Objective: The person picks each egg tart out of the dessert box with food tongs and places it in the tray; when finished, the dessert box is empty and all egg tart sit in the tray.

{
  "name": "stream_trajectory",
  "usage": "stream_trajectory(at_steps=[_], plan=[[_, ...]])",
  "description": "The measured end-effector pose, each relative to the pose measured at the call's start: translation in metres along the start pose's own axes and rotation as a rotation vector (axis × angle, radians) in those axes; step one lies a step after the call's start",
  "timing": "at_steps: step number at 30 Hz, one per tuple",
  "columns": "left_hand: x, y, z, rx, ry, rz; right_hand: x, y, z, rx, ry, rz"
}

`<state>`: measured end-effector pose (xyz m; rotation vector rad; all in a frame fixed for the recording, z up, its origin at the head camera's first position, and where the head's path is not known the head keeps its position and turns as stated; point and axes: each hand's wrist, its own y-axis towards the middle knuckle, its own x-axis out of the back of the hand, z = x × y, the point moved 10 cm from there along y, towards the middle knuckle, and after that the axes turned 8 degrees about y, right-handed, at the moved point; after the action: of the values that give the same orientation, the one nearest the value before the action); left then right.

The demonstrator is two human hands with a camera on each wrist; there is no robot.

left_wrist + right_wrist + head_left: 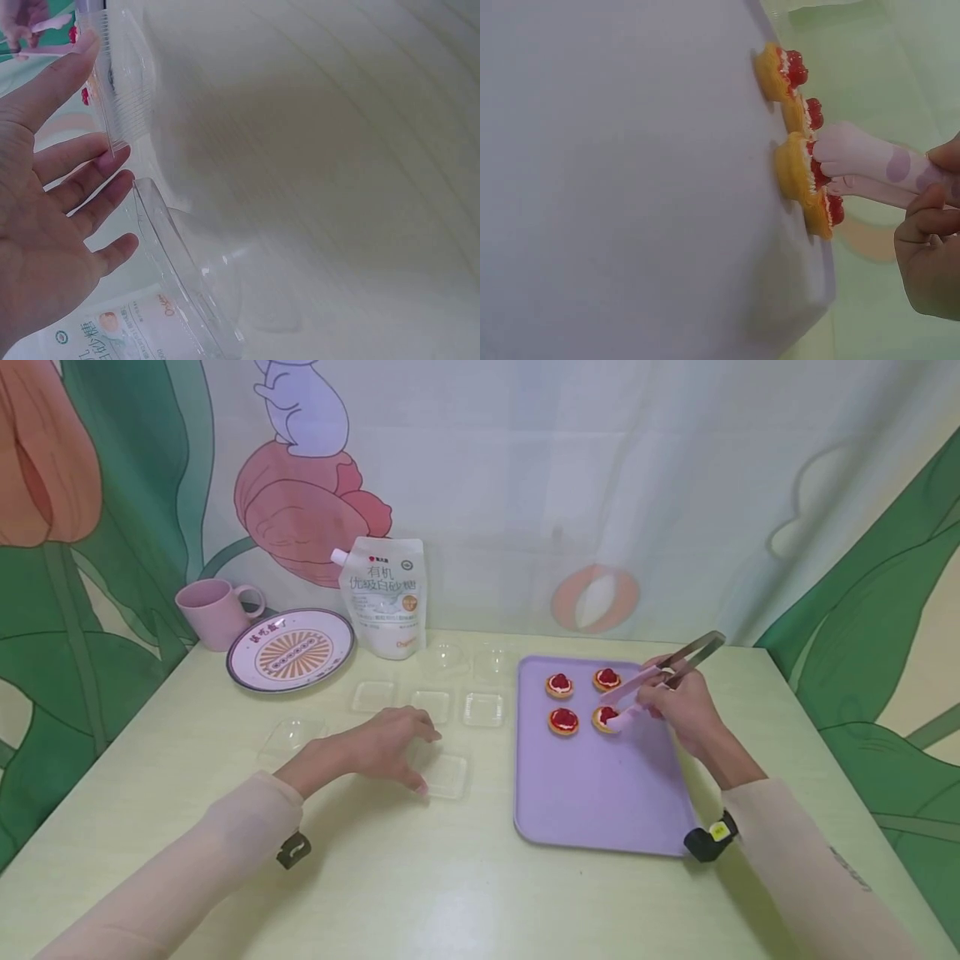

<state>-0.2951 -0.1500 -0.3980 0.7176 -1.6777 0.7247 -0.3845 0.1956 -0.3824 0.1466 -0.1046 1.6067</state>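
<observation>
My right hand (678, 697) grips a pair of tongs (693, 656) with pink paw-shaped tips. Those tips reach down around a small berry tart (604, 719), the near right one of several on the purple tray (600, 802). In the right wrist view, the tips (844, 154) are at the red berry topping of a tart (795, 169). My left hand (386, 747) is spread beside a clear plastic box base (447, 777), thumb and fingers apart. In the left wrist view, fingertips lie close to the ribbed base (129, 97); whether they touch it cannot be made out.
More clear bases (483, 708) stand behind my left hand. Clear domed lids lie at the back (446, 657) and by my left forearm (295, 735). A white sugar pouch (386, 602), a patterned plate (291, 652) and a pink mug (212, 614) stand before the curtain.
</observation>
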Motion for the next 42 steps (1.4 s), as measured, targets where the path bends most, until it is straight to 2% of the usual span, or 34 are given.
stream_trajectory(at_steps=[5,10,14,18,25,31,37,42], plan=[[0.001,0.001,0.0,0.004,-0.001,0.0,0.011,-0.003,0.014,0.021,-0.001,-0.064],[0.0,0.001,0.001,0.011,-0.01,-0.001,0.032,-0.01,0.028,0.07,-0.008,-0.14],[-0.003,0.001,0.002,0.019,-0.017,0.003,0.045,-0.014,0.034,0.151,0.154,-0.174],[-0.004,0.001,0.003,0.018,-0.015,0.002,0.062,-0.019,0.03,0.201,0.298,-0.219],[-0.003,0.002,0.002,0.015,-0.01,0.002,0.093,-0.035,0.014,0.191,0.436,-0.297],[0.001,0.0,0.002,0.02,-0.019,0.001,0.113,-0.045,0.007,0.215,0.529,-0.384],[0.001,-0.001,0.002,0.022,-0.024,0.006,0.124,-0.05,-0.007,0.204,0.528,-0.408],[-0.001,0.0,0.002,0.019,-0.02,0.001,0.128,-0.058,-0.018,0.195,0.4,-0.405]])
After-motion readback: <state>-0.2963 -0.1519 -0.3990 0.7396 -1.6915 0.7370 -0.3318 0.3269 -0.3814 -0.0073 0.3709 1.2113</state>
